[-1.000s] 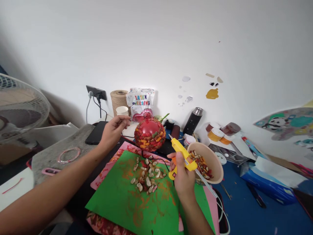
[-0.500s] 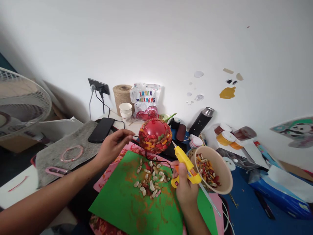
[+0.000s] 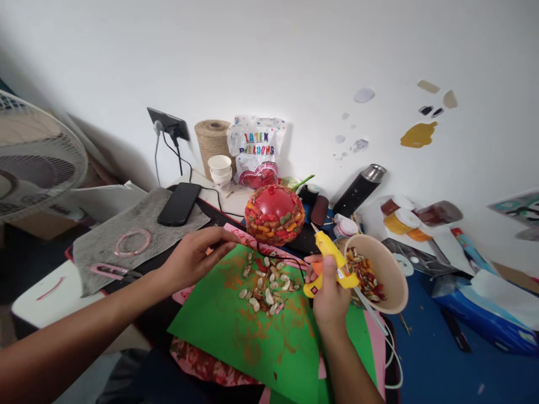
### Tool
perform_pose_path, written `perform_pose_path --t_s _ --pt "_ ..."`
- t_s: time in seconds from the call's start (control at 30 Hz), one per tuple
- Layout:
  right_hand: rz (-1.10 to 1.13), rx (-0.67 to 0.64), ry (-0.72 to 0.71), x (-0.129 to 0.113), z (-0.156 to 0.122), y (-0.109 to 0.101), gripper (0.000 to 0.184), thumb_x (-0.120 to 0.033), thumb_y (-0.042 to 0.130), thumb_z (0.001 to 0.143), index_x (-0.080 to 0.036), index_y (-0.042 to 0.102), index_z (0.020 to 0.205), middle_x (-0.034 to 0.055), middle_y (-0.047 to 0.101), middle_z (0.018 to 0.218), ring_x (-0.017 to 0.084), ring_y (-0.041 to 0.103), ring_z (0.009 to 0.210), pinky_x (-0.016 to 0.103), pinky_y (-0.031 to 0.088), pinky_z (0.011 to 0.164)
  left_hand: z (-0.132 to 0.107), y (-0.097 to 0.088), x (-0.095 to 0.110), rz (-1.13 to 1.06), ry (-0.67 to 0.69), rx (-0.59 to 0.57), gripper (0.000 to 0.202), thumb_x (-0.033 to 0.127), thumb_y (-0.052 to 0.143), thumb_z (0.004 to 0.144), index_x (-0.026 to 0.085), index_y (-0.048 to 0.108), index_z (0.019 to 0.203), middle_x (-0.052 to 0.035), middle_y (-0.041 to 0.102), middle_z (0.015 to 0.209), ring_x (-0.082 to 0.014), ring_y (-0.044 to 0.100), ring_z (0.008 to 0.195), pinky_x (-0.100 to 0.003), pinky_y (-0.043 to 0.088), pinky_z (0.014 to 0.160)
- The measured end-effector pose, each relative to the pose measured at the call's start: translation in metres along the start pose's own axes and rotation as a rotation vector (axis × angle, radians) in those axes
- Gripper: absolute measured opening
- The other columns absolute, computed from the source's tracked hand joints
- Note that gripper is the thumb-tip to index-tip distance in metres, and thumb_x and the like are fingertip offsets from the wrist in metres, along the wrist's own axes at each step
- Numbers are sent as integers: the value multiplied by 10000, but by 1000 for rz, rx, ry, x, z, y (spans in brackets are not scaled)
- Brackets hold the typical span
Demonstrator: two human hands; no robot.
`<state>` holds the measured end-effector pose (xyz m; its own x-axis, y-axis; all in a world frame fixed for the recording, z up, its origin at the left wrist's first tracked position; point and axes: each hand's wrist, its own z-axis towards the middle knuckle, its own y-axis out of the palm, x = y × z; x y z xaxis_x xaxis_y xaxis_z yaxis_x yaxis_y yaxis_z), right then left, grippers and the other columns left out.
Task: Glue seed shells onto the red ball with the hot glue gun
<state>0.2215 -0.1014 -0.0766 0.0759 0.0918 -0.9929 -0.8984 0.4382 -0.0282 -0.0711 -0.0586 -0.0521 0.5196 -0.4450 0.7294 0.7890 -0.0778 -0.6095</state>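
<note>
My right hand [image 3: 330,294] is wrapped round the handle of a yellow hot glue gun [image 3: 334,261], its nozzle pointing up and left. A clear glue stick [image 3: 370,311] juts from the gun's back end. My left hand [image 3: 202,258] hovers over the left edge of a green sheet [image 3: 210,322], thumb and fingers apart, with nothing visible in it. Between and beyond the hands sits a red balloon [image 3: 272,203], ringed with red, orange and green painted shells [image 3: 275,229]. Several loose pale shell pieces [image 3: 269,294] lie scattered on the paint-smeared sheet.
A beige bowl [image 3: 398,280] of coloured pieces tilts at the right. Behind stand a twine spool [image 3: 210,143], paper cups [image 3: 219,165], a balloon packet [image 3: 256,151] and a black flask [image 3: 360,191]. A phone [image 3: 179,203] lies left. The gun's black cord [image 3: 278,258] crosses the sheet.
The camera view has shifted, so the scene sits differently in the frame. My left hand has lowered toward the green sheet, its fingers stretching right. The glue gun stays in my right hand.
</note>
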Motion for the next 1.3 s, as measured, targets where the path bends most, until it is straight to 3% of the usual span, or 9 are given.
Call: perform_pose_path --t_s 0.13,0.23,0.43,0.7,0.8,0.93,1.07,1.2,1.3 --pt "0 -21 -26 -4 -6 2 712 -868 610 931 -181 754 812 -17 563 583 151 530 514 273 422 489 -11 7 -6 85 135 -239 227 315 574 1082 259 794 1083 -63 820 981 -213 761 873 -308 580 812" --pt "2 -44 -69 -5 -11 2 662 -823 613 965 -191 750 821 -23 553 590 149 516 517 279 412 493 -16 18 -12 193 210 -330 218 218 572 1074 263 776 1137 -57 804 1007 -223 765 927 -323 573 852" --pt "19 -79 -108 -3 -15 0 618 -788 640 981 -196 770 858 -19 571 615 155 536 560 286 443 535 -12 35 -21 361 295 -387 196 231 599 1086 241 751 1209 -72 779 1056 -248 750 964 -350 561 863" --pt "3 -71 -100 -2 -14 0 624 -787 623 985 -196 784 868 -11 591 631 155 556 556 280 453 515 -6 41 -23 341 306 -364 259 304 552 1120 214 777 1027 -77 774 963 -241 731 874 -348 541 815" --pt "-1 -65 -119 -3 -13 1 640 -793 619 983 -190 802 869 0 612 635 159 564 566 290 476 529 -3 30 -8 144 195 -274 268 331 563 1106 215 774 988 -64 772 929 -212 713 837 -317 534 787" --pt "5 -83 -126 -6 -13 0 639 -791 628 977 -189 807 861 -2 613 619 151 533 537 279 461 499 5 23 30 -288 -115 -155 353 489 630 1083 194 751 932 -31 725 845 -160 637 750 -260 504 696" --pt "-3 -100 -114 -10 -12 -1 645 -804 658 955 -188 813 841 -7 598 591 151 521 526 276 457 493 11 41 64 -714 -262 -247 506 638 740 994 165 665 832 16 586 710 -111 532 625 -220 455 594" --pt "10 -45 -74 -11 -9 0 676 -850 690 892 -194 790 766 1 619 574 163 553 518 283 483 484 15 63 78 -975 -431 -310 495 650 806 941 189 629 912 10 638 727 -113 585 585 -201 466 525" --pt "22 -8 -59 -11 -7 0 635 -833 749 846 -203 804 789 37 729 677 202 661 618 322 581 589 18 71 83 -1108 -547 -370 508 656 849 896 198 636 944 -19 701 720 -124 614 546 -190 464 473"
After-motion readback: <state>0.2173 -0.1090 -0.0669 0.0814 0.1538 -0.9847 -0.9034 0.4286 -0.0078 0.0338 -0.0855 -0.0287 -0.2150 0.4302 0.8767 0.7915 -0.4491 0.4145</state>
